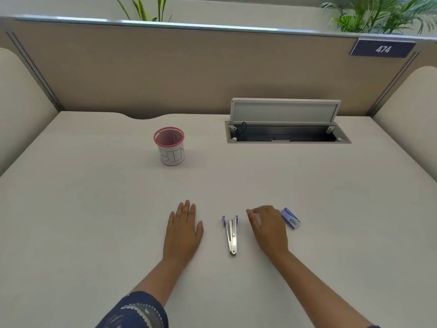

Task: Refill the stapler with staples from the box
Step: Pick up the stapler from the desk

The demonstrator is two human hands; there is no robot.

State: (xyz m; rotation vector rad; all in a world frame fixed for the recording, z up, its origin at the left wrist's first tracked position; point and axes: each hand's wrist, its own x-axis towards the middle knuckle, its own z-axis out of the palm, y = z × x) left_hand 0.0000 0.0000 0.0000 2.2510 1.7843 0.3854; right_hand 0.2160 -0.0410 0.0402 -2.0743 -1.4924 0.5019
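Observation:
A small silver stapler (230, 234) with purple ends lies on the desk between my hands, its long axis pointing toward me. The blue staple box (290, 218) lies flat just right of my right hand. My left hand (183, 229) rests flat on the desk, fingers straight, a short way left of the stapler. My right hand (268, 227) hovers between stapler and box, fingers loosely curled and blurred, holding nothing I can see. Its knuckles almost touch the box's left end.
A pink mesh cup (169, 145) labelled BIN stands at the middle left of the desk (94, 209). An open cable hatch (287, 133) with raised lid sits at the back right. Partition walls enclose the back and both sides.

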